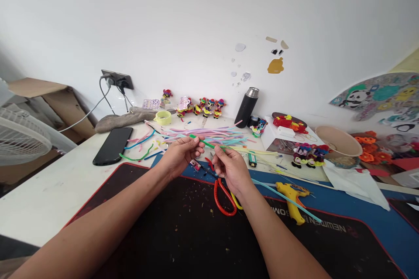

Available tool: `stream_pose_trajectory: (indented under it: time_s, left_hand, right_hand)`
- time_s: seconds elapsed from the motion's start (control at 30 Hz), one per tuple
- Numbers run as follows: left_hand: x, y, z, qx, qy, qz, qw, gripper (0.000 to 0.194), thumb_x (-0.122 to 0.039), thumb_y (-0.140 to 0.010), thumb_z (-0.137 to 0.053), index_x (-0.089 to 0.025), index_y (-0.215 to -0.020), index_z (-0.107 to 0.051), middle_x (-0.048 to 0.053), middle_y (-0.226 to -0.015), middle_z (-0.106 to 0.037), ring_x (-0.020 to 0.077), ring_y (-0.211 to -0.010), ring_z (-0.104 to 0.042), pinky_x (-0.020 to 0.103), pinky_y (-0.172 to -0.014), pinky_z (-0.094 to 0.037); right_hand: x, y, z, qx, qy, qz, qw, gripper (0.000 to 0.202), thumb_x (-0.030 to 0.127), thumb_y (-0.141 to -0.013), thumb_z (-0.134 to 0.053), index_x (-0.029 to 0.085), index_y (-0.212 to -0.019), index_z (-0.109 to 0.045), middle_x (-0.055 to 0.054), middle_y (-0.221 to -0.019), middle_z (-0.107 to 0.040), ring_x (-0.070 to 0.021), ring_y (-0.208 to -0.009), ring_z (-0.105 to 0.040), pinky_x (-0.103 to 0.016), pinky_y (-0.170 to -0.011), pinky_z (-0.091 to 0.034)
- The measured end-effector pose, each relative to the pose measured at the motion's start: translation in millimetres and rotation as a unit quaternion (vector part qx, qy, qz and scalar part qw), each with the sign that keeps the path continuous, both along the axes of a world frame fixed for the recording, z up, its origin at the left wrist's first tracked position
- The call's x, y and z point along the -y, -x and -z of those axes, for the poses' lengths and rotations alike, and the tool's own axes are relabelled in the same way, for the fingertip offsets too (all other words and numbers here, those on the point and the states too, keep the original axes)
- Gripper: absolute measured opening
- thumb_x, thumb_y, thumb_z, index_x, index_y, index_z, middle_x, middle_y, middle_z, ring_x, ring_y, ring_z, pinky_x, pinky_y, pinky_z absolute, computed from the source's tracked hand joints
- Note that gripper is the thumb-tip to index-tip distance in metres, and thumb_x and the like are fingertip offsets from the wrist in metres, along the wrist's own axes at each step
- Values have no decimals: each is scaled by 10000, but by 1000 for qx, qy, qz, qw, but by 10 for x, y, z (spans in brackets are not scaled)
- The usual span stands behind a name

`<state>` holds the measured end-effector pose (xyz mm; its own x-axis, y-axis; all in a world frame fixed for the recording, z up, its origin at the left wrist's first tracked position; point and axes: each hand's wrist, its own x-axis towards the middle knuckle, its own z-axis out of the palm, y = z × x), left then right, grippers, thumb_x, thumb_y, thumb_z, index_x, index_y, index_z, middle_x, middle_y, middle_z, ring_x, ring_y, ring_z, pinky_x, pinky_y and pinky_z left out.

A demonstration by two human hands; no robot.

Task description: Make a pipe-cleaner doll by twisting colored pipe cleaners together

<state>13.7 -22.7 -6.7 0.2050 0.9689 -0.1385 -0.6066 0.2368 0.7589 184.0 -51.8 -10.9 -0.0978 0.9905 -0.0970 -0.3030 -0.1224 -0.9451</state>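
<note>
Fingers point(191, 141) of left hand point(180, 153) and right hand point(233, 168) pinching green stem point(207, 143); black mat point(183, 231) reads "NEWMEN".

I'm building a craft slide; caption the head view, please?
Left hand and right hand hold a slender green stem between them, before a pile of pastel fuzzy stems.

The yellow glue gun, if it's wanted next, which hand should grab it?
Probably the right hand: the yellow glue gun lies on that side, nearer to it than to the left hand. But both hold the green strip, so the right would need to let go first.
</note>
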Motion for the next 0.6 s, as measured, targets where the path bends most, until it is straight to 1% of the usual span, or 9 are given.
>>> stream_pose_trajectory:
  time_s: [0.2,0.3,0.37,0.47,0.6]
  left_hand:
    - [-8,5,16,5,17,-1,1000,102,-43,-888,-674,-58,-905,-774,82,-755,-733,102,-589,-684,154,-537,-564]
    - [-20,4,36,8,14,8,1000,116,-39,-898,-656,-52,-911,-770,85,-756,-731,105,-590,-685,157,-532,-566]
    - [-21,1,43,8,11,14,1000,107,-40,-895,-662,-53,-906,-768,85,-754,-729,105,-588,-683,157,-529,-565]
    - [-15,0,44,3,12,25,1000,90,-42,-886,-677,-60,-892,-764,84,-752,-729,103,-588,-680,154,-532,-562]
    - [-5,6,54,1,13,43,999,59,-59,-862,-718,-72,-892,-766,80,-755,-732,104,-602,-680,157,-547,-558]
  right_hand:
    - [-6,-2,4,-7,-5,7,1000,478,579,-708,-842,158,-617,-636,9,-503,-575,-64,-358,-432,-193,-341,-234]
    - [-10,-5,-7,-19,-7,20,1000,450,566,-695,-855,166,-681,-648,11,-542,-605,-64,-364,-436,-193,-341,-239]
    - [-10,-6,-16,-26,-10,29,999,446,562,-693,-859,170,-701,-645,15,-556,-610,-65,-366,-442,-195,-341,-243]
    - [-5,-5,-24,-30,-18,42,999,465,569,-699,-855,172,-672,-614,17,-555,-606,-68,-367,-452,-198,-340,-246]
    - [0,-7,-25,-35,-23,42,998,471,586,-680,-864,171,-762,-659,35,-544,-591,-69,-365,-449,-195,-344,-253]
